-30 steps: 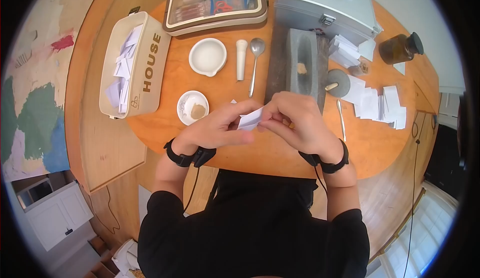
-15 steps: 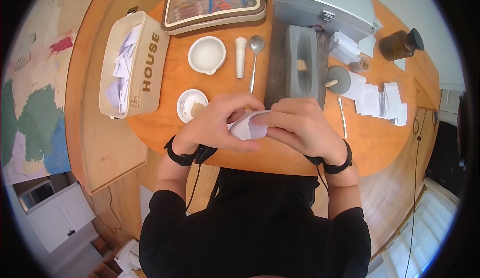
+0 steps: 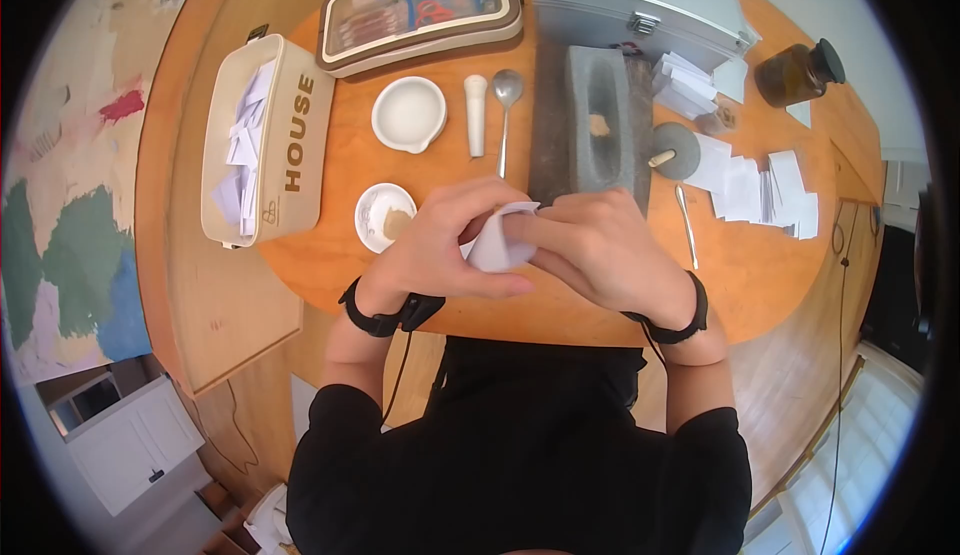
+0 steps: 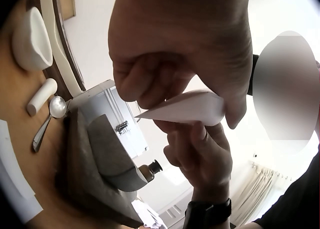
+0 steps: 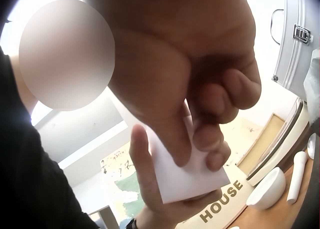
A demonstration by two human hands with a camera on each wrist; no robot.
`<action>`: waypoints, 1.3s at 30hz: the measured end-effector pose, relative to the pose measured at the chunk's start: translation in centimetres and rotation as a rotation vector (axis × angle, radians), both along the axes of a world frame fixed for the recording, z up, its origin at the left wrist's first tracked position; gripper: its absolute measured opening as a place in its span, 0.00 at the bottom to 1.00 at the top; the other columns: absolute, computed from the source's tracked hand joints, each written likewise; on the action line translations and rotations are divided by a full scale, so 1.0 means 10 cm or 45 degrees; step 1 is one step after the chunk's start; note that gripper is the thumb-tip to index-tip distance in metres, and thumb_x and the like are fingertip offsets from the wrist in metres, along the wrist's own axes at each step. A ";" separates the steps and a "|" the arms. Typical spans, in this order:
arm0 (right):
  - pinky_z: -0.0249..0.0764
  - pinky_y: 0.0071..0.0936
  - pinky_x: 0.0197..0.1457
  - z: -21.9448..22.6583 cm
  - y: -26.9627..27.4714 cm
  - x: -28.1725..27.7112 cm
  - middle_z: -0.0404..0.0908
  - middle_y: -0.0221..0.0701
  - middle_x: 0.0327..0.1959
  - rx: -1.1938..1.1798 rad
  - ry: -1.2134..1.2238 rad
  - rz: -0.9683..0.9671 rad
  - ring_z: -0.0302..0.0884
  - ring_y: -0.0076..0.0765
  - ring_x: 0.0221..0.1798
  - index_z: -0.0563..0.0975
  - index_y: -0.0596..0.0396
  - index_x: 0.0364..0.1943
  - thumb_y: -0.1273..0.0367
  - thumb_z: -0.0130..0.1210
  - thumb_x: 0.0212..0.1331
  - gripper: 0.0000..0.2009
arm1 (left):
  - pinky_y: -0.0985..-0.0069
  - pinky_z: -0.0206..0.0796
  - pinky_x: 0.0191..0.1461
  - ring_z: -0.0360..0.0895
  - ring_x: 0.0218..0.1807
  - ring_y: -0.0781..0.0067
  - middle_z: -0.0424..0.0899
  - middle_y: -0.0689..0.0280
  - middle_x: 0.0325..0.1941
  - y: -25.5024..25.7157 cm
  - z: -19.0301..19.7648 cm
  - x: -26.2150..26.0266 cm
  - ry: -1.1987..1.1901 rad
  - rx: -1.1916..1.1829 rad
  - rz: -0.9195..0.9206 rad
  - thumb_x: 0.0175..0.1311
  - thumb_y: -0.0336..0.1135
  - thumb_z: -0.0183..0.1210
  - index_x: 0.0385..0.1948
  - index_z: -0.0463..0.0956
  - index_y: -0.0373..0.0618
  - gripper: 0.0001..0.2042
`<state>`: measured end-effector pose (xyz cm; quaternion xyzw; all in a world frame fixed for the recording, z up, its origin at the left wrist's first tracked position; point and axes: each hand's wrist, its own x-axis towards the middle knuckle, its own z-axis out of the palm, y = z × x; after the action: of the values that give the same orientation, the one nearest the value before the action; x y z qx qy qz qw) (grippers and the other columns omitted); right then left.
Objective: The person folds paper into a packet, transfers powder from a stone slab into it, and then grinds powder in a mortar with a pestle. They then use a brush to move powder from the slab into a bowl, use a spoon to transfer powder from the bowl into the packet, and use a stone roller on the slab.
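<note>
A rolled piece of white paper (image 3: 490, 243), shaped into a cone, is between both hands above the near side of the table. My left hand (image 3: 440, 245) holds the cone from the left, thumb along its near side. From the right, my right hand (image 3: 625, 250) pinches the paper, with fingers at its wide opening in the head view. The cone (image 4: 187, 107) tapers to a point in the left wrist view. Just beyond my left hand stands a small white dish (image 3: 372, 237) with tan powder in it.
A white mortar (image 3: 408, 115), pestle (image 3: 475, 120) and spoon (image 3: 507, 88) lie farther back. A grey stone trough (image 3: 582, 160) holds tan powder. Right of it are a wheel (image 3: 680, 140), a spatula (image 3: 687, 227) and paper slips (image 3: 742, 195). A bin (image 3: 305, 205) of papers stands left.
The paper has gone from a flat folded piece to an open cone, turned more upright. My right fingers have moved into its opening, while my left hand keeps its hold.
</note>
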<state>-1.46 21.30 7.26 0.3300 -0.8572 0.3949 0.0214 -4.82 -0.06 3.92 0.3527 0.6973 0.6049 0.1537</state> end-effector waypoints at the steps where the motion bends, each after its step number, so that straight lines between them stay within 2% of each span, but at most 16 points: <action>1: 0.65 0.36 0.21 -0.01 0.00 0.01 0.77 0.31 0.18 -0.005 0.023 -0.026 0.76 0.39 0.22 0.80 0.47 0.37 0.67 0.59 0.56 0.06 | 0.82 0.52 0.27 0.62 0.24 0.83 0.75 0.70 0.31 -0.01 0.02 -0.01 -0.015 -0.043 -0.015 0.39 0.43 0.78 0.46 0.78 0.42 0.30; 4: 0.65 0.37 0.20 -0.04 0.01 0.04 0.75 0.31 0.16 -0.001 0.080 -0.076 0.76 0.40 0.20 0.80 0.48 0.35 0.68 0.58 0.55 0.05 | 0.82 0.56 0.29 0.69 0.27 0.84 0.76 0.71 0.33 -0.11 0.14 -0.04 -0.122 -0.257 -0.061 0.42 0.50 0.76 0.49 0.77 0.42 0.32; 7: 0.66 0.36 0.20 -0.06 0.02 0.08 0.74 0.31 0.15 0.011 0.114 -0.094 0.76 0.40 0.20 0.79 0.50 0.34 0.68 0.58 0.55 0.05 | 0.84 0.56 0.27 0.70 0.26 0.84 0.78 0.72 0.34 -0.22 -0.07 0.06 -0.505 -0.028 0.003 0.48 0.64 0.70 0.52 0.75 0.38 0.39; 10: 0.67 0.35 0.20 -0.07 -0.02 0.12 0.73 0.30 0.15 -0.022 0.124 -0.107 0.76 0.39 0.20 0.79 0.52 0.35 0.70 0.58 0.55 0.05 | 0.86 0.50 0.23 0.64 0.21 0.86 0.77 0.70 0.34 -0.16 -0.17 0.20 -0.543 0.116 0.133 0.50 0.74 0.60 0.51 0.72 0.36 0.44; 12: 0.67 0.34 0.21 -0.09 -0.03 0.18 0.73 0.31 0.15 -0.034 0.113 -0.079 0.75 0.39 0.20 0.80 0.54 0.37 0.71 0.59 0.54 0.07 | 0.86 0.46 0.22 0.59 0.19 0.87 0.76 0.70 0.33 -0.09 -0.27 0.27 -0.509 0.218 0.314 0.52 0.76 0.56 0.50 0.71 0.36 0.44; 15: 0.69 0.31 0.23 0.10 0.08 0.32 0.76 0.33 0.18 -0.288 0.019 -0.113 0.74 0.41 0.20 0.82 0.55 0.39 0.72 0.61 0.54 0.09 | 0.85 0.45 0.22 0.56 0.18 0.88 0.74 0.69 0.31 -0.14 -0.38 0.27 -0.608 0.322 0.422 0.53 0.80 0.50 0.48 0.69 0.37 0.45; 18: 0.64 0.28 0.23 -0.09 0.52 0.56 0.77 0.34 0.20 -0.371 0.003 -0.203 0.71 0.36 0.18 0.84 0.58 0.38 0.75 0.62 0.53 0.08 | 0.83 0.44 0.21 0.53 0.18 0.83 0.70 0.70 0.27 -0.15 -0.46 0.27 -0.780 0.415 0.530 0.56 0.80 0.41 0.44 0.69 0.39 0.43; 20: 0.69 0.25 0.26 -0.17 0.81 0.73 0.82 0.32 0.25 -0.204 -0.223 -0.524 0.75 0.33 0.20 0.83 0.59 0.36 0.75 0.61 0.55 0.05 | 0.81 0.43 0.21 0.52 0.16 0.79 0.67 0.68 0.24 -0.12 -0.49 0.24 -0.892 0.521 0.556 0.58 0.77 0.42 0.39 0.70 0.42 0.38; 22: 0.62 0.19 0.26 -0.44 1.04 0.90 0.77 0.26 0.22 -0.227 -0.505 -1.044 0.69 0.18 0.22 0.82 0.62 0.34 0.76 0.61 0.56 0.04 | 0.80 0.42 0.20 0.51 0.16 0.79 0.63 0.68 0.20 -0.07 -0.44 0.20 -0.942 0.535 0.464 0.59 0.75 0.42 0.34 0.67 0.44 0.35; 25: 0.61 0.18 0.27 -0.72 1.40 1.00 0.75 0.22 0.21 -0.193 -0.648 -1.382 0.66 0.14 0.23 0.82 0.61 0.32 0.75 0.62 0.57 0.03 | 0.80 0.42 0.20 0.51 0.16 0.80 0.62 0.67 0.19 0.00 -0.39 0.12 -1.006 0.573 0.300 0.59 0.74 0.43 0.31 0.66 0.44 0.34; 28: 0.61 0.18 0.28 -0.85 1.51 1.09 0.74 0.23 0.22 -0.100 -0.728 -1.342 0.66 0.17 0.24 0.81 0.60 0.32 0.75 0.62 0.55 0.03 | 0.80 0.42 0.20 0.51 0.16 0.80 0.62 0.67 0.18 0.08 -0.38 0.07 -1.041 0.555 0.241 0.58 0.74 0.46 0.29 0.64 0.44 0.33; 30: 0.62 0.19 0.30 -0.90 1.52 1.09 0.74 0.24 0.23 -0.023 -0.605 -1.275 0.68 0.18 0.25 0.81 0.59 0.32 0.76 0.62 0.54 0.03 | 0.81 0.42 0.21 0.51 0.17 0.80 0.62 0.67 0.19 0.08 -0.39 0.04 -1.054 0.513 0.189 0.55 0.74 0.48 0.29 0.63 0.44 0.34; 33: 0.66 0.22 0.32 -0.98 1.52 1.08 0.73 0.27 0.26 -0.070 -0.586 -1.265 0.71 0.24 0.27 0.80 0.60 0.28 0.77 0.62 0.50 0.03 | 0.81 0.42 0.21 0.52 0.19 0.80 0.63 0.68 0.20 0.18 -0.31 -0.04 -0.994 0.520 -0.073 0.50 0.75 0.52 0.29 0.63 0.43 0.36; 34: 0.68 0.24 0.33 -1.01 1.53 1.07 0.73 0.29 0.27 -0.112 -0.606 -1.273 0.72 0.26 0.27 0.79 0.60 0.26 0.78 0.62 0.48 0.03 | 0.82 0.46 0.22 0.57 0.20 0.79 0.65 0.66 0.23 0.17 -0.32 -0.08 -0.976 0.493 -0.115 0.49 0.76 0.52 0.30 0.65 0.43 0.37; 36: 0.68 0.24 0.33 -1.05 1.51 1.09 0.74 0.30 0.28 -0.052 -0.552 -1.229 0.73 0.27 0.27 0.78 0.61 0.28 0.78 0.60 0.51 0.02 | 0.83 0.55 0.22 0.65 0.23 0.77 0.71 0.63 0.27 0.12 -0.37 -0.12 -0.947 0.440 -0.202 0.47 0.78 0.53 0.33 0.68 0.41 0.39; 39: 0.68 0.23 0.33 -0.98 1.49 1.14 0.75 0.31 0.28 -0.043 -0.503 -1.204 0.74 0.25 0.28 0.76 0.62 0.34 0.79 0.56 0.57 0.03 | 0.83 0.54 0.23 0.65 0.24 0.78 0.70 0.64 0.25 0.11 -0.35 -0.13 -1.002 0.483 -0.261 0.48 0.76 0.52 0.31 0.66 0.43 0.36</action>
<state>9.96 36.16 -2.50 -0.1753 -0.8939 0.4106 0.0408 -6.14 1.06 0.46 0.1847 0.4240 0.7918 0.3990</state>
